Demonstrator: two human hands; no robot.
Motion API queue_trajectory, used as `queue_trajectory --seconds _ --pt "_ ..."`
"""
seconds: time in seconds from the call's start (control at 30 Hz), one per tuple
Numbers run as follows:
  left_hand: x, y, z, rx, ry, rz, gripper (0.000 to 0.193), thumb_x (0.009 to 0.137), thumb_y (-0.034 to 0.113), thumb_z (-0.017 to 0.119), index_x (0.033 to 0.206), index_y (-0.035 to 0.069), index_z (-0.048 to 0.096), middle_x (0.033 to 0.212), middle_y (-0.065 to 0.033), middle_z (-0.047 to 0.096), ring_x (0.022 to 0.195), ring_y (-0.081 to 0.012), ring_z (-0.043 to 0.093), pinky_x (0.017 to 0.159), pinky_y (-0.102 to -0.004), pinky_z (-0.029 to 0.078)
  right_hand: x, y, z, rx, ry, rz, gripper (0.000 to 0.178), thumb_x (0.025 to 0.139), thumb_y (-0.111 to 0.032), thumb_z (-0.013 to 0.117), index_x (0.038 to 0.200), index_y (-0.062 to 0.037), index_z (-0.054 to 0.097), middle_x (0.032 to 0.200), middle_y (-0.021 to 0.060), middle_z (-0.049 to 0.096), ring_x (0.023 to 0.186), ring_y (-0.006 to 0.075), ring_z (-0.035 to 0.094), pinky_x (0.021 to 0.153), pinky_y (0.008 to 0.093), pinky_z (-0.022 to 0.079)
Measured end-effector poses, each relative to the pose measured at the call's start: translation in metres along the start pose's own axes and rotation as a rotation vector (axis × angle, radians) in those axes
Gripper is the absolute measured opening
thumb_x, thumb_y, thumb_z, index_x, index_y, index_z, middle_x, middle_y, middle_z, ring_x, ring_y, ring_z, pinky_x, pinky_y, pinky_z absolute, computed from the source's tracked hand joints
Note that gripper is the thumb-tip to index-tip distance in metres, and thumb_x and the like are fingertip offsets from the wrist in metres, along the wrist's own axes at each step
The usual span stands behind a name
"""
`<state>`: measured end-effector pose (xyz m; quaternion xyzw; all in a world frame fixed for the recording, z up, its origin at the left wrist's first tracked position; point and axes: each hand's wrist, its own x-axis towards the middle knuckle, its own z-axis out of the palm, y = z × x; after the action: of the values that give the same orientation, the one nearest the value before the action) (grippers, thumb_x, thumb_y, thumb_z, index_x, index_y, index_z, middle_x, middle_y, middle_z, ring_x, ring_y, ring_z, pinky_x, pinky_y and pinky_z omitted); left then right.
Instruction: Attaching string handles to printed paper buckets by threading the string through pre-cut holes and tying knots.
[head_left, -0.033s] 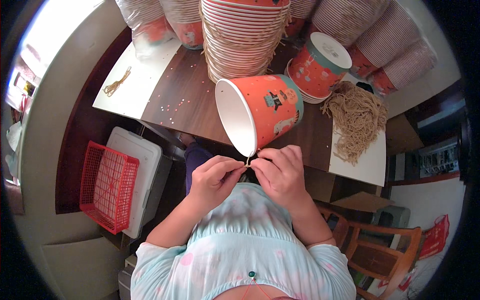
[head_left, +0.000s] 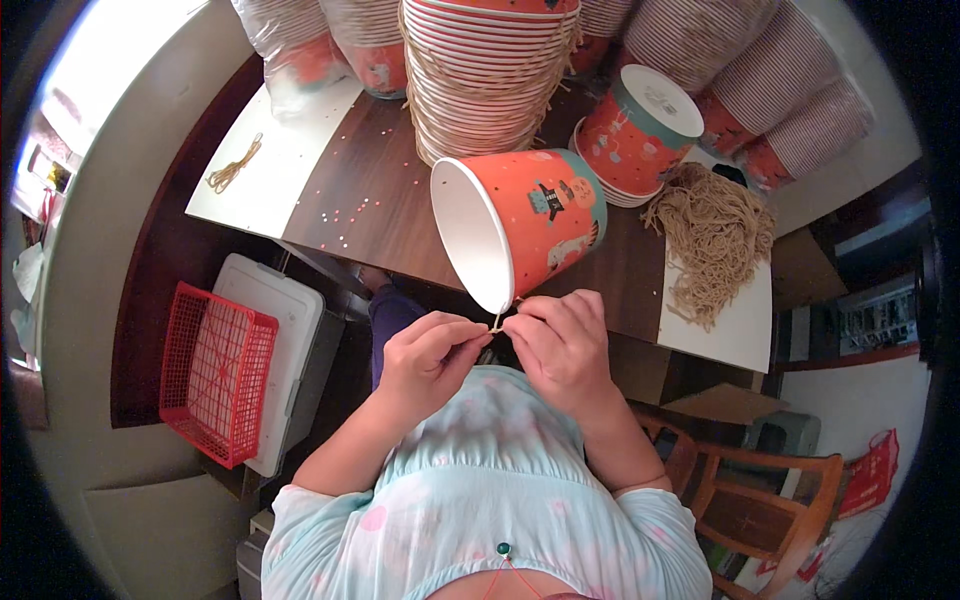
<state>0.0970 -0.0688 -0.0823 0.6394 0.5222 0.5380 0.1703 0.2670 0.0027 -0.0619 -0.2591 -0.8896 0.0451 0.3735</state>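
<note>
An orange paper bucket (head_left: 550, 205) with cartoon figures and a teal base band lies on its side at the table's front edge. Its white open mouth faces left. From the near rim a short piece of tan cord (head_left: 497, 322) hangs down. My left hand (head_left: 430, 360) pinches this cord between thumb and forefinger. Close beside it, my right hand (head_left: 563, 345) is closed, its thumb and fingertips pressed together at the cord just under the rim. The fingers partly cover the cord's end.
A tall stack of buckets (head_left: 490, 90) stands behind, with wrapped stacks around it. An upside-down bucket (head_left: 640, 130) and a heap of tan cords (head_left: 715, 240) are at right. A cord bundle (head_left: 235, 165) lies left; below are a red basket (head_left: 220, 370) and a chair (head_left: 770, 500).
My right fingertips have shifted very slightly to the right, and the cord between my hands lies a little differently. The bucket has not moved.
</note>
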Motion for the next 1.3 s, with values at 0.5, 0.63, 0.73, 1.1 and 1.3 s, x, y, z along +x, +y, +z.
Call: queue_trajectory --seconds 0.5,0.63,0.73,1.1,1.3 --pt "0.021 0.018 -0.023 0.014 -0.032 -0.006 0.012 0.076 -0.005 0.067 0.087 0.0 0.066 0.079 -0.0074 0.063 0.06 -0.0132 0.059 0.052 -0.0237 0.047 0.048 0.021 -0.016 -0.447 -0.136 -0.402 0.023 0.074 -0.013 0.06 0.096 -0.0059 0.064 0.122 0.0121 0.052 0.073 0.019 0.045 0.067 0.031 0.04" --pt "0.04 0.024 -0.02 0.014 0.079 0.074 0.015 0.077 -0.006 0.066 0.09 0.0 0.065 0.078 -0.0078 0.061 0.059 -0.0118 0.057 0.051 -0.0226 0.045 0.063 0.019 -0.031 -0.382 -0.164 -0.358 0.017 0.073 -0.017 0.065 0.084 -0.0049 0.059 0.094 0.0072 0.057 0.072 0.0211 0.049 0.065 0.0345 0.042" --pt "0.046 0.026 -0.012 0.005 0.067 0.052 0.014 0.076 -0.006 0.067 0.089 0.0 0.065 0.078 -0.0089 0.062 0.061 -0.0126 0.058 0.052 -0.023 0.045 0.051 0.026 -0.025 -0.265 -0.04 -0.234 0.017 0.074 -0.016 0.068 0.078 -0.0064 0.056 0.079 0.0058 0.052 0.069 0.0241 0.052 0.062 0.0374 0.043" --pt "0.019 0.009 0.003 -0.349 -0.052 -0.388 0.026 0.086 -0.003 0.058 0.111 0.0 0.06 0.084 -0.0056 0.065 0.068 -0.0072 0.056 0.058 -0.0195 0.045 0.033 0.023 -0.033 -0.332 -0.118 0.119 0.04 0.064 -0.015 0.075 0.101 -0.0083 0.061 0.096 0.0049 0.056 0.081 0.023 0.053 0.071 0.0368 0.041" --pt "0.017 0.017 -0.002 -0.244 -0.023 -0.211 0.027 0.087 -0.006 0.053 0.114 -0.003 0.053 0.085 -0.0083 0.066 0.074 -0.01 0.063 0.064 -0.0201 0.049 0.025 0.009 -0.015 -0.228 0.103 -0.135 0.035 0.071 -0.018 0.072 0.104 -0.0099 0.064 0.115 0.0069 0.057 0.088 0.0216 0.053 0.077 0.0379 0.039"
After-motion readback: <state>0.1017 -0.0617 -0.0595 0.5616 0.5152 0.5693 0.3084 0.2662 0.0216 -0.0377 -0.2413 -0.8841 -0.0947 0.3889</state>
